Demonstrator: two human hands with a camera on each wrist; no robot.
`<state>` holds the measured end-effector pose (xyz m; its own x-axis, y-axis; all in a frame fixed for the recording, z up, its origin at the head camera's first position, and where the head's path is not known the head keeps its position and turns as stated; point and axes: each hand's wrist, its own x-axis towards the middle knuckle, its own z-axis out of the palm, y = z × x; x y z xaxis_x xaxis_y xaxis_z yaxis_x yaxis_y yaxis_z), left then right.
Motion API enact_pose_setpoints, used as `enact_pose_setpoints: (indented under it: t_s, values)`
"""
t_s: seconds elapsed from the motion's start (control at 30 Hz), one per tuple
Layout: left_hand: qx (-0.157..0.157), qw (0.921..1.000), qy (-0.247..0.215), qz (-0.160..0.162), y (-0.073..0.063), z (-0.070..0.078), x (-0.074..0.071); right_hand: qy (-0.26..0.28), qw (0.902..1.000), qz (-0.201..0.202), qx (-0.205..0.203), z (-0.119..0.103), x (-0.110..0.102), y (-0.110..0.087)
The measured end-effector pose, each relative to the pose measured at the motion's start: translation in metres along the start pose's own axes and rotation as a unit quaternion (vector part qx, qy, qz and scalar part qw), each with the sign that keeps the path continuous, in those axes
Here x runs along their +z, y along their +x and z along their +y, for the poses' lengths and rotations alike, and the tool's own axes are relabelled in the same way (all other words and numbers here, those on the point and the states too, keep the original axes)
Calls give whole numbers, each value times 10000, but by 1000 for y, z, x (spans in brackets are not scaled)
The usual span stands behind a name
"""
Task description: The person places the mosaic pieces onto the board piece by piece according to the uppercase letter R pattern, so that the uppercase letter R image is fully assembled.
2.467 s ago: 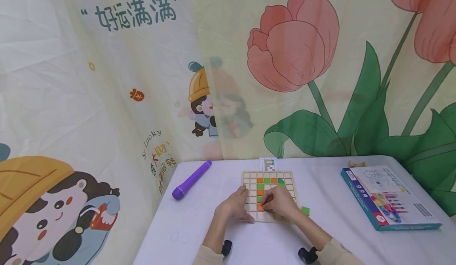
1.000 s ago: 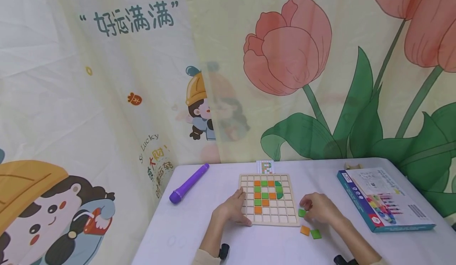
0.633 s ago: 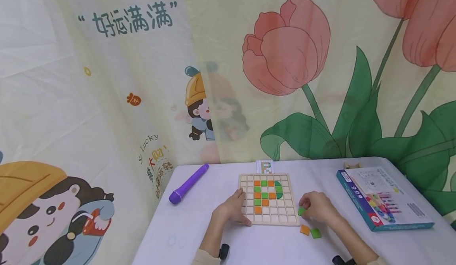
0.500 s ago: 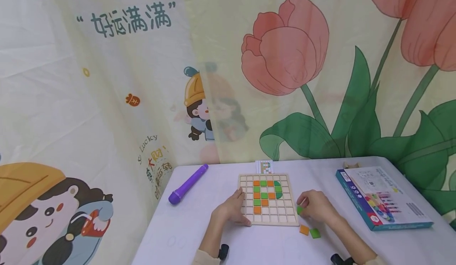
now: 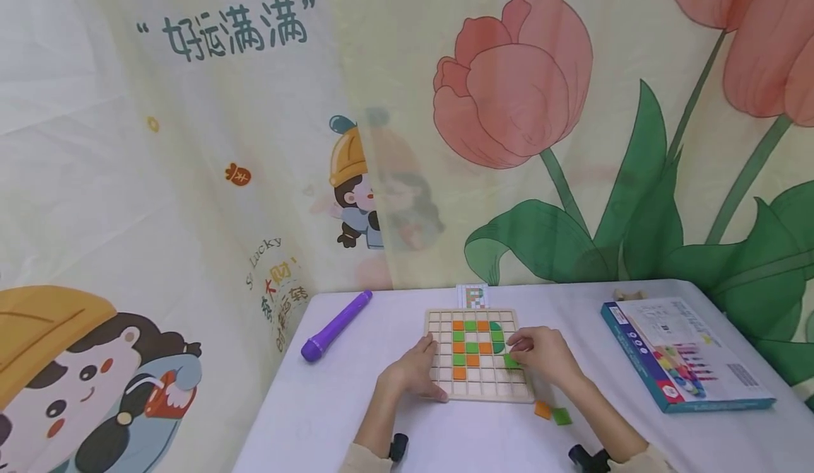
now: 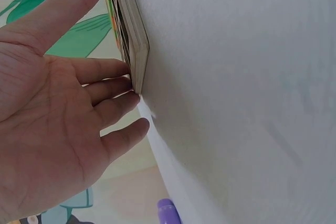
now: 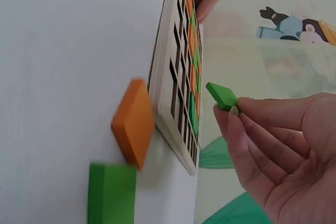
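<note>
My right hand (image 5: 550, 354) pinches a green square tile (image 7: 222, 96) between thumb and fingertips. In the head view it is over the right side of a wooden grid board (image 5: 490, 388). Orange and green tiles (image 5: 472, 348) sit in the board's cells in a P-like pattern, with rounded green pieces at the right. My left hand (image 5: 413, 368) rests along the board's left edge, its fingers extended; in the left wrist view the fingertips (image 6: 123, 69) touch the board's side. A loose orange tile (image 5: 543, 409) and a green tile (image 5: 562, 416) lie off the board's near right corner.
A small pattern card (image 5: 473, 296) lies behind the board. To the left is a purple microphone-shaped object (image 5: 337, 328). A flat box (image 5: 693, 360) lies at the right of the white table (image 5: 343, 402), with a printed curtain (image 5: 407, 126) behind.
My right hand has picked up the green tile from beside the board and carried it left, over the board. Earlier, it moved from the board to the loose tiles. My left hand stays put.
</note>
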<state>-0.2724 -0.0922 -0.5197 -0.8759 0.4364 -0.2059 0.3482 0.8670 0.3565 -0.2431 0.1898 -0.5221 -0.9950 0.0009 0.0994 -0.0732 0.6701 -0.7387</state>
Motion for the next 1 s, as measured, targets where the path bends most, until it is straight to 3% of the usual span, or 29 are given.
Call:
enact_pose_setpoints:
  t_s: [0.23, 0.47, 0.87, 1.0]
  values:
    - [-18, 10000, 2, -2, 0, 3, -2, 432, 9988, 27, -246, -8, 28, 5]
    - [-38, 10000, 67, -16, 1, 2, -2, 1287, 9888, -443, -607, -16, 51, 5]
    - [32, 9999, 153, -64, 2, -1, 0, 1386, 9829, -1001, -679, -21, 75, -1]
    - [17, 9999, 157, -58, 2, 0, -1, 1286, 9836, -1002, -770, -23, 78, -2]
